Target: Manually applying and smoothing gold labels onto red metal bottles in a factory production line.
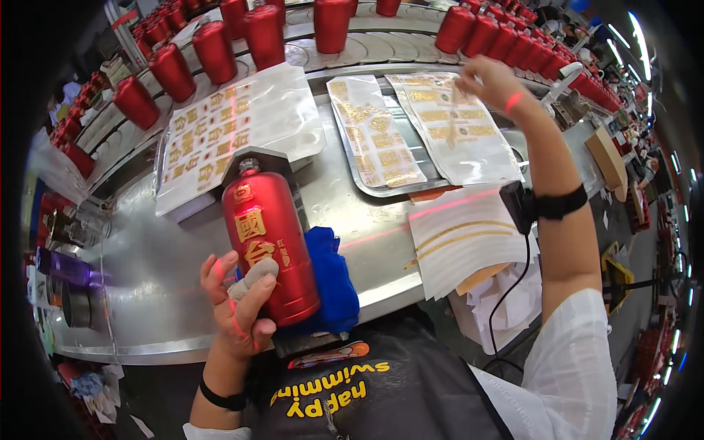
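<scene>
Your left hand is wrapped around the lower part of a red bottle — fingers closed on its body, one of them bandaged, thumb on the near side. The bottle lies tilted, its silver cap pointing away from your fingers, gold characters facing up. Just beyond your fingertips, under the bottle's right flank, sits a blue cloth, touching it. Your right hand is stretched well away from the bottle, fingertips down on a sheet of gold labels — whether they pinch a label or only press on it, you cannot tell from here. Left of those fingers lies a second label sheet in a metal tray. Past your right fingertips, a row of red bottles stands on the conveyor.
</scene>
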Demonstrator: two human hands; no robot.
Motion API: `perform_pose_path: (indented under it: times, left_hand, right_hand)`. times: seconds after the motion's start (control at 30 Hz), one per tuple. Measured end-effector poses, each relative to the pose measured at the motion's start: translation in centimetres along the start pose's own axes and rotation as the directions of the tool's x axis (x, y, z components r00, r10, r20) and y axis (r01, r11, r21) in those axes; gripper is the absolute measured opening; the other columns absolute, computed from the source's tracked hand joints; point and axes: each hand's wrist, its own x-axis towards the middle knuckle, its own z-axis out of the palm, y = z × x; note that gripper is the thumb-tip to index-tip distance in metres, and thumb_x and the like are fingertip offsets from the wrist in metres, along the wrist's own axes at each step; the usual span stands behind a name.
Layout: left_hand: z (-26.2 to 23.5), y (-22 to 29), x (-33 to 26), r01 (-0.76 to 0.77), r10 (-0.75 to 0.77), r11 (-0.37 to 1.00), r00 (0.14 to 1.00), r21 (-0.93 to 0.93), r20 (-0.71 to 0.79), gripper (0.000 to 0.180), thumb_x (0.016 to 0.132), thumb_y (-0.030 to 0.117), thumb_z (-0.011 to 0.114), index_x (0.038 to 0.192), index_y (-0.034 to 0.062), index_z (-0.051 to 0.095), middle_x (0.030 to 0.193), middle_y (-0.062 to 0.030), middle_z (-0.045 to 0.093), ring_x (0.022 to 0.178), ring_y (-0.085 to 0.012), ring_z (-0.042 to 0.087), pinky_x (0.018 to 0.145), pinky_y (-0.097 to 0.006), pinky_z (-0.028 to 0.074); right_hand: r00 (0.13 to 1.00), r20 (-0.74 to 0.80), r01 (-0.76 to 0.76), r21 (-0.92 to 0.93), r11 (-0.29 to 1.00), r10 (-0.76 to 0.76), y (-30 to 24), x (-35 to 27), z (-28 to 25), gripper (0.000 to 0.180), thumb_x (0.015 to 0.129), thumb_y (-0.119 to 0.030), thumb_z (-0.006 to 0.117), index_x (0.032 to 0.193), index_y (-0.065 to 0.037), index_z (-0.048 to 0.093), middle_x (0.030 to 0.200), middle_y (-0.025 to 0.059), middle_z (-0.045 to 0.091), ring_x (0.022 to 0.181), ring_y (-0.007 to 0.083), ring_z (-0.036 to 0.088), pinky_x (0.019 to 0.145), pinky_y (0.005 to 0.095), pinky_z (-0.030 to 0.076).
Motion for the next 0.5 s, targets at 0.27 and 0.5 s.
perform_pose_path:
  times: [0.27,0.5]
  left_hand:
    - [0.1,0.3,-1.6,0.046,-0.046,0.999,0.999,0.004,-0.012,0.053,0.100,0.057,0.043,0.121,0.0144,0.068,0.132,-0.0237,0.054,0.129,-0.0377,0.045,0.111,-0.057,0.026]
    - [0.5,-0.1,-1.9,0.038,-0.039,0.999,0.999,-0.023,-0.028,0.050,0.100,0.054,0.045,0.122,0.0148,0.066,0.131,-0.0238,0.053,0.127,-0.0366,0.046,0.109,-0.056,0.028]
  right_hand:
    - [0.938,0.103,-0.345,0.355,0.869,0.330,1.4,9.5,3.2,0.026,0.090,-0.035,0.070,0.087,-0.009,0.069,0.073,-0.0017,0.058,0.062,0.0096,0.049,0.056,0.0255,0.043]
    - [0.915,0.111,-0.314,-0.410,0.856,0.389,4.9,9.4,17.6,0.031,0.087,-0.025,0.062,0.112,-0.011,0.073,0.119,0.0156,0.065,0.118,0.0357,0.059,0.093,0.0496,0.051]
